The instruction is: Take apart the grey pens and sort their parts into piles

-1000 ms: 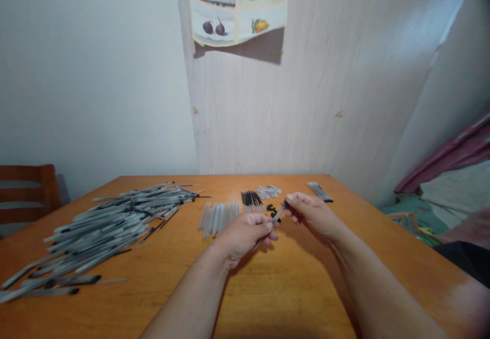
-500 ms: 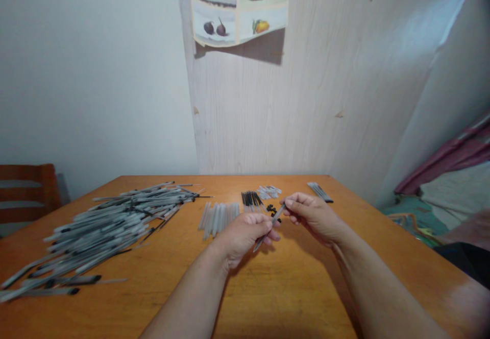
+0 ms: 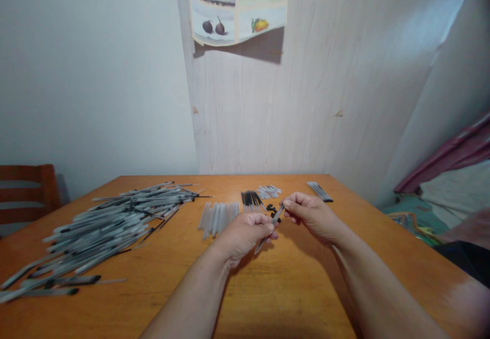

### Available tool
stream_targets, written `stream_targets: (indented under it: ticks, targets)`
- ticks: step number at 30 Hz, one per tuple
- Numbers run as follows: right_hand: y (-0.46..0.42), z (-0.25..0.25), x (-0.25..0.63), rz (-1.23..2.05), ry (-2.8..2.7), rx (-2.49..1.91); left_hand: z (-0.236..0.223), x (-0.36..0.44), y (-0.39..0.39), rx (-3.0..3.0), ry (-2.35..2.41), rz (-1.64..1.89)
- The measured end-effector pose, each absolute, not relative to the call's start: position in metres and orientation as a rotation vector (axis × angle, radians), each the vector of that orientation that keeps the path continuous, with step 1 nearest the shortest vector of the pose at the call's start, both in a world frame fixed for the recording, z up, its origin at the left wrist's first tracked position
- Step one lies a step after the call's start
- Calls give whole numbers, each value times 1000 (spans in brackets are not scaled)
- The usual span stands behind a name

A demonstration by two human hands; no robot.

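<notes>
A slim pen with a translucent grey barrel (image 3: 278, 214) slants between my two hands above the middle of the table. My left hand (image 3: 248, 234) is closed round its lower part, and the tip pokes out below the fingers. At the upper end, the thumb and fingertips of my right hand (image 3: 308, 214) pinch the pen; that end is partly hidden. Just behind lie small black plugs (image 3: 272, 210). Left of these, black-and-clear refills (image 3: 251, 199) lie in a row, with clear pen caps (image 3: 269, 191) beyond. Frosted empty barrels (image 3: 218, 217) lie side by side left of my left hand.
A large heap of pens (image 3: 111, 221) covers the left of the wooden table (image 3: 275, 298). Several pens (image 3: 319, 191) lie together at the back right. The wall with a fruit picture (image 3: 237, 32) stands behind, and a wooden chair (image 3: 26, 188) is at far left.
Both hands keep their grip on the pen and have barely moved. The right fingertips sit very slightly further left. Everything on the table lies as before.
</notes>
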State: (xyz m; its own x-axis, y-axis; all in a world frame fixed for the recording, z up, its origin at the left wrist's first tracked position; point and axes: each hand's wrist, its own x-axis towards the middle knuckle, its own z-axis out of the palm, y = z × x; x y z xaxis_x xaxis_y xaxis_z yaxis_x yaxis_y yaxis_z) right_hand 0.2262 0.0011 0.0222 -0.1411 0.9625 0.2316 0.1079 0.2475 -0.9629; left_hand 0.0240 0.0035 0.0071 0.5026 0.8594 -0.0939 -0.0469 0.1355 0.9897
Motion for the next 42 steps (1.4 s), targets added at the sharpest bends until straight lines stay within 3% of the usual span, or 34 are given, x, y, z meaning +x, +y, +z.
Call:
stream_targets:
  ticks: [29,36,42]
  targets:
    - [9,15,229,1084,-1366,-1101,3,26,10,1311,878,894]
    - [29,-6,240,925,-1049,-1224,5,14,24,1128,895,1075]
    - [40,-25,236,718,-1099,-1395,2,3,37,968,936,1207]
